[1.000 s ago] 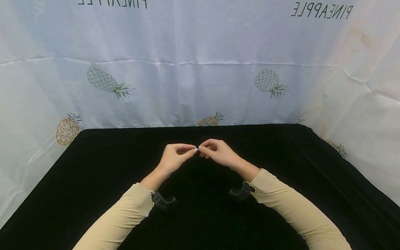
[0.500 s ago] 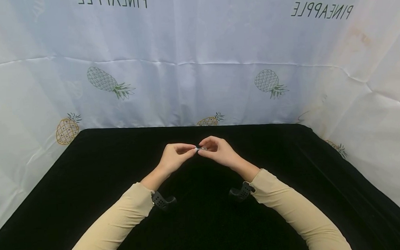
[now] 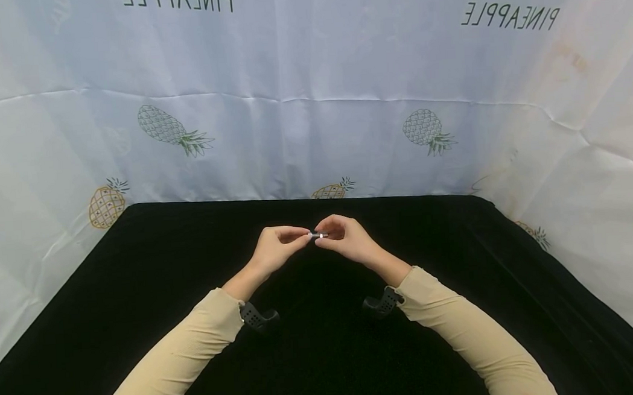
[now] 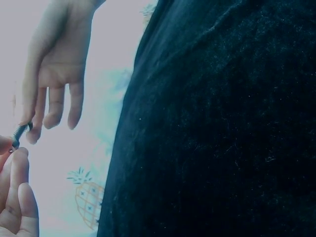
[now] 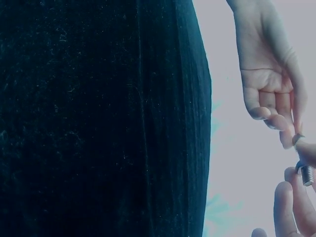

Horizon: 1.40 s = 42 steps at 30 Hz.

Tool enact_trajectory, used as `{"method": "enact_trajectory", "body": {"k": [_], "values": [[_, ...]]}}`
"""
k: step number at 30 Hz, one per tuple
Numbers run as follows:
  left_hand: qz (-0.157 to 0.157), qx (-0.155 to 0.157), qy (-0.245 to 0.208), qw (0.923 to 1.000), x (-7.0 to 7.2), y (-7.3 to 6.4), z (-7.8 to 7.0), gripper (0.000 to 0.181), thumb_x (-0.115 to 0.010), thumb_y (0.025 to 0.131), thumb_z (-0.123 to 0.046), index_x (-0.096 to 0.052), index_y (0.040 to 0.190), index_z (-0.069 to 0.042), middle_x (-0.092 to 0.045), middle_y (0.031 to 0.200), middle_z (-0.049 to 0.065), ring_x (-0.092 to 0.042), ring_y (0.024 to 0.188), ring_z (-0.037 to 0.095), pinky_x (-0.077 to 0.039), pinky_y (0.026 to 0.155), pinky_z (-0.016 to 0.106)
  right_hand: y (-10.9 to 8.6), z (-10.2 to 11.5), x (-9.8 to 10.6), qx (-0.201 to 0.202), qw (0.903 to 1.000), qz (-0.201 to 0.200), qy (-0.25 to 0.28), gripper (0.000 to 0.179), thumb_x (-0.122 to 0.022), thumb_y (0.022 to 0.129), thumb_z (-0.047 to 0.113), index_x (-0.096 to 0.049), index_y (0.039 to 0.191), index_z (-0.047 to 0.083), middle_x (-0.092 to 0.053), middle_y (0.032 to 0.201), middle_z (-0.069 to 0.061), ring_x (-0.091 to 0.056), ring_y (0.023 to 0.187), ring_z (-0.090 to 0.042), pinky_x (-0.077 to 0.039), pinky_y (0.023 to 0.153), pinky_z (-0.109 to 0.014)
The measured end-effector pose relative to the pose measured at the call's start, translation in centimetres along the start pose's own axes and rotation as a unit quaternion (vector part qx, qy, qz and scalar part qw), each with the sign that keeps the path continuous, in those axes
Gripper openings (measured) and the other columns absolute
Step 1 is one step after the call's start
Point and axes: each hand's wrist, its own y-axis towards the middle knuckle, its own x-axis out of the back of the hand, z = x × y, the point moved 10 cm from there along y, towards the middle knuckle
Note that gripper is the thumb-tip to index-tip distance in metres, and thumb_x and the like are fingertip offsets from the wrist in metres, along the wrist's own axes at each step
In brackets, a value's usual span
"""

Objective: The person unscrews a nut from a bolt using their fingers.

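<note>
A small metal bolt [image 3: 316,235] lies level between both hands, above the black cloth. At its left end, my left hand [image 3: 277,248] pinches the head between thumb and index finger. My right hand [image 3: 354,241] curls thumb and index finger around the other end, where a nut [image 3: 321,236] sits on the shaft. In the right wrist view the bolt's thread [image 5: 307,176] sticks out past the right thumb [image 5: 308,152], which covers the middle of the bolt. The left wrist view has the right thumb [image 4: 28,111] against the shaft, its other fingers hanging loose.
Black cloth [image 3: 325,342] covers the table beneath both arms. A white curtain [image 3: 291,138] printed with pineapples rises behind the far edge and along both sides. Black wrist mounts [image 3: 260,317] hang under the sleeves.
The right thumb and index finger, pinched together near the bolt a second ago, have spread apart, so the bolt and nut now show between them. The left hand has stayed in place.
</note>
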Motion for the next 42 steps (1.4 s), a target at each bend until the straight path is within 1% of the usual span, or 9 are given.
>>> {"method": "enact_trajectory", "body": {"k": [4, 8, 13, 17, 19, 26, 28, 35, 42], "values": [[0.002, 0.000, -0.005, 1.0000, 0.0, 0.0, 0.0, 0.025, -0.064, 0.088, -0.024, -0.069, 0.106, -0.007, -0.069, 0.109, 0.012, -0.066, 0.098, 0.022, -0.054, 0.085, 0.033, 0.0, -0.4, -0.2, -0.024, 0.9996, 0.006, 0.009, 0.032, -0.059, 0.091, 0.024, -0.058, 0.117, 0.006, -0.064, 0.111, -0.014, -0.062, 0.101, -0.027, -0.051, 0.088, -0.038], [0.002, -0.002, -0.008, 1.0000, 0.0, 0.1, 0.0, 0.025, -0.065, 0.088, -0.024, -0.069, 0.106, -0.007, -0.069, 0.109, 0.012, -0.066, 0.097, 0.022, -0.054, 0.084, 0.033, 0.0, -0.8, -0.4, -0.044, 0.9986, 0.013, 0.025, 0.029, -0.055, 0.094, 0.026, -0.060, 0.114, 0.006, -0.067, 0.107, -0.014, -0.062, 0.102, -0.032, -0.050, 0.091, -0.043], [0.000, -0.002, -0.003, 1.0000, -0.1, 0.2, 0.2, 0.026, -0.065, 0.088, -0.025, -0.070, 0.106, -0.007, -0.070, 0.109, 0.012, -0.066, 0.097, 0.022, -0.054, 0.084, 0.033, 0.0, -0.6, -0.1, -0.020, 0.9998, 0.003, 0.004, 0.024, -0.060, 0.091, 0.020, -0.061, 0.110, 0.006, -0.065, 0.109, -0.013, -0.063, 0.100, -0.028, -0.052, 0.088, -0.038], [-0.003, -0.002, -0.003, 1.0000, -0.1, 0.2, 0.1, 0.026, -0.065, 0.088, -0.024, -0.070, 0.106, -0.007, -0.070, 0.108, 0.012, -0.066, 0.097, 0.021, -0.054, 0.084, 0.033, 0.0, -0.2, 0.1, 0.001, 1.0000, -0.003, -0.003, 0.027, -0.064, 0.088, 0.019, -0.060, 0.111, 0.006, -0.062, 0.113, -0.014, -0.061, 0.100, -0.024, -0.052, 0.086, -0.035], [-0.003, -0.002, -0.005, 1.0000, -0.1, 0.1, 0.1, 0.025, -0.065, 0.088, -0.024, -0.070, 0.106, -0.006, -0.070, 0.108, 0.012, -0.066, 0.097, 0.021, -0.054, 0.083, 0.032, -0.3, 0.2, 0.1, -0.002, 1.0000, -0.003, -0.001, 0.029, -0.063, 0.089, 0.019, -0.059, 0.113, 0.004, -0.061, 0.113, -0.016, -0.061, 0.100, -0.025, -0.051, 0.086, -0.036], [-0.003, -0.002, -0.005, 1.0000, 0.0, 0.1, 0.3, 0.026, -0.065, 0.088, -0.025, -0.070, 0.106, -0.007, -0.070, 0.109, 0.011, -0.066, 0.096, 0.021, -0.054, 0.085, 0.034, 0.0, -1.2, -0.4, -0.041, 0.9989, 0.006, 0.022, 0.028, -0.054, 0.094, 0.026, -0.060, 0.113, 0.005, -0.067, 0.106, -0.015, -0.063, 0.100, -0.032, -0.051, 0.089, -0.042], [-0.004, -0.001, -0.005, 1.0000, 0.0, 0.1, 0.3, 0.026, -0.065, 0.088, -0.025, -0.070, 0.106, -0.007, -0.070, 0.109, 0.011, -0.066, 0.097, 0.021, -0.054, 0.085, 0.034, 0.0, -1.1, -0.3, -0.037, 0.9990, 0.003, 0.024, 0.026, -0.055, 0.094, 0.024, -0.061, 0.111, 0.005, -0.068, 0.104, -0.015, -0.063, 0.100, -0.032, -0.051, 0.090, -0.043], [-0.006, 0.000, -0.007, 1.0000, 0.0, 0.0, 0.2, 0.026, -0.066, 0.087, -0.024, -0.070, 0.106, -0.006, -0.070, 0.108, 0.012, -0.066, 0.096, 0.021, -0.054, 0.084, 0.033, 0.0, -0.5, 0.1, 0.001, 0.9999, -0.014, 0.006, 0.026, -0.064, 0.088, 0.017, -0.059, 0.110, 0.005, -0.063, 0.109, -0.014, -0.062, 0.095, -0.022, -0.052, 0.082, -0.032], [-0.005, 0.002, -0.006, 1.0000, 0.0, 0.0, 0.2, 0.026, -0.065, 0.088, -0.024, -0.070, 0.106, -0.007, -0.070, 0.109, 0.012, -0.066, 0.096, 0.021, -0.054, 0.084, 0.033, -0.1, -1.3, -0.4, -0.048, 0.9984, 0.002, 0.030, 0.031, -0.054, 0.094, 0.027, -0.058, 0.115, 0.004, -0.066, 0.108, -0.016, -0.061, 0.102, -0.033, -0.050, 0.091, -0.043]]}}
